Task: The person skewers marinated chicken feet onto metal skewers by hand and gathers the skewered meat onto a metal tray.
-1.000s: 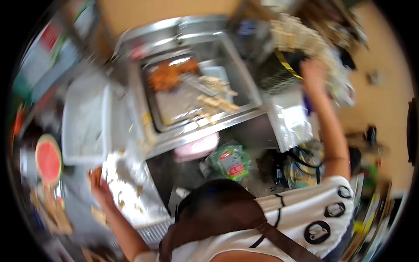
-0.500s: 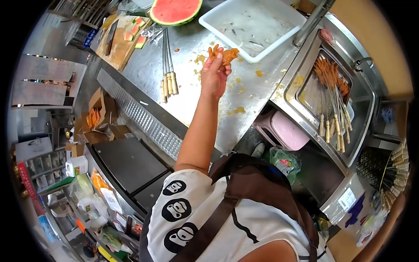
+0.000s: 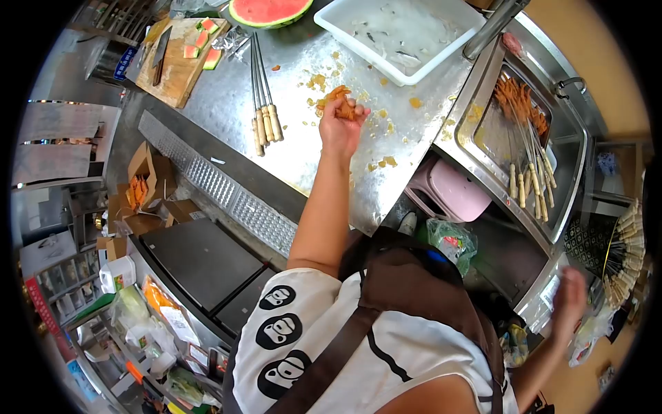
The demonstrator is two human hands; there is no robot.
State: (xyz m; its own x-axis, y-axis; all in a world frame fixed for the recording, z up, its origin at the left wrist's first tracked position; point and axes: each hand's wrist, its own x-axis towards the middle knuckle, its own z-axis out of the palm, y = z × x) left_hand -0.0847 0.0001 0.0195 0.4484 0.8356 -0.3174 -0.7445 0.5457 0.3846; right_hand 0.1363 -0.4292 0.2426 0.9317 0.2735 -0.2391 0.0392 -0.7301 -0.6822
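Note:
My left hand [image 3: 341, 131] is closed around a clump of orange, sauce-coated meat [image 3: 338, 96] above the steel counter. The exact kind of meat cannot be made out. Several metal skewers with wooden handles [image 3: 266, 124] lie to its left on the counter. At the right edge of the view, my right hand [image 3: 569, 300] is smeared by motion, so its fingers are unclear. Near it, a bundle of wooden-handled skewers [image 3: 626, 241] stands in a dark patterned container. Skewered orange meat [image 3: 520, 100] lies in a metal tray on the right.
A white tub [image 3: 431, 79] of cloudy water is at the back. Half a watermelon [image 3: 270, 10] and a cutting board [image 3: 178, 90] with a knife [image 3: 161, 55] are at the back left. Orange sauce drips mark the counter [image 3: 289, 165]. A pink stool [image 3: 452, 193] sits below.
My left hand has drawn back slightly towards me with the orange meat. My right hand has come in from the right edge, away from the skewer bundle. The view has shifted a little.

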